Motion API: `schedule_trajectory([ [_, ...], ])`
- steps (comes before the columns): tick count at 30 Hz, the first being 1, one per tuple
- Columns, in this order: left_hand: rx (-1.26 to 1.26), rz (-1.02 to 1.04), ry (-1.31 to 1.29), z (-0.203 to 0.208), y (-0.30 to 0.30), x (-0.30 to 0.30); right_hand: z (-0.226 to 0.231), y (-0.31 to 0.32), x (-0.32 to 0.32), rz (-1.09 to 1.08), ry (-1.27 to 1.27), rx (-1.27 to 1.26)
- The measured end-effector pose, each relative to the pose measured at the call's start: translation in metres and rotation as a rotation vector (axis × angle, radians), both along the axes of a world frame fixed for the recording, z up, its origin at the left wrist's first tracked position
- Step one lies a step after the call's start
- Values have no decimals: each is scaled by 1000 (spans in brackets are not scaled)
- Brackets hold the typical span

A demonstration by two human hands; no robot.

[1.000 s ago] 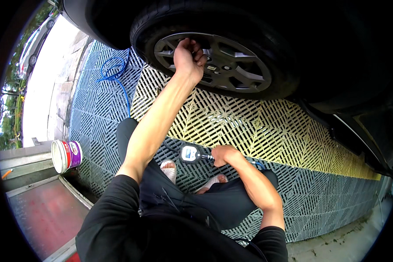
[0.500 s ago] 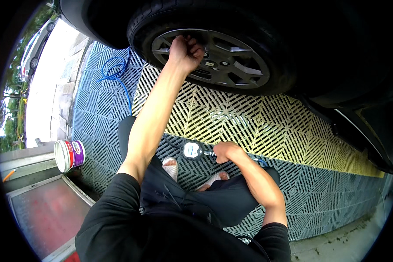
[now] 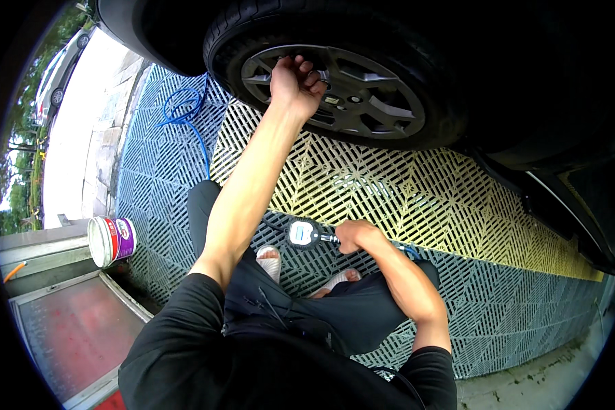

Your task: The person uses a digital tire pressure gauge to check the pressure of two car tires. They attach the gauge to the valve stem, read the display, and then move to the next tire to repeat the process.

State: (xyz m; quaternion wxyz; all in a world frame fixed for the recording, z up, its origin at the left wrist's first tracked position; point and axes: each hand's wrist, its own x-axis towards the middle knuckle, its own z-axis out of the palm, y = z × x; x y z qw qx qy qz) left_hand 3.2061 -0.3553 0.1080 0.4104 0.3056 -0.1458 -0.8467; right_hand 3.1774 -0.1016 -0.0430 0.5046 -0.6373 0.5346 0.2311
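My left hand reaches up to the spoked alloy wheel of a car, near the left side of its rim. Its fingers are curled together, and whatever they pinch is hidden by the hand. Around the wheel runs a black tyre. Low over the floor, in front of my knees, my right hand is closed around the handle of a tyre inflator gauge. The gauge has a black body and a pale round display, which points left. A dark hose leads off from it toward the upper left.
Blue and yellow slatted plastic tiles cover the floor. A coiled blue hose lies left of the tyre. At the left stand a white bucket with a coloured label and a framed red panel. The dark car body overhangs the upper right.
The whole view has shifted slightly. My left hand has turned a little at the wheel, its fingers still curled. My right hand keeps its hold on the gauge.
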Motion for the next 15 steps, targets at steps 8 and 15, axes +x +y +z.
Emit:
schedule_trajectory([
  [8, 38, -2, 137, -8, -7, 2, 9, -5, 0, 3, -13, 12],
  [15, -20, 31, 106, 0, 1, -3, 13, -2, -1, 13, 3, -1],
])
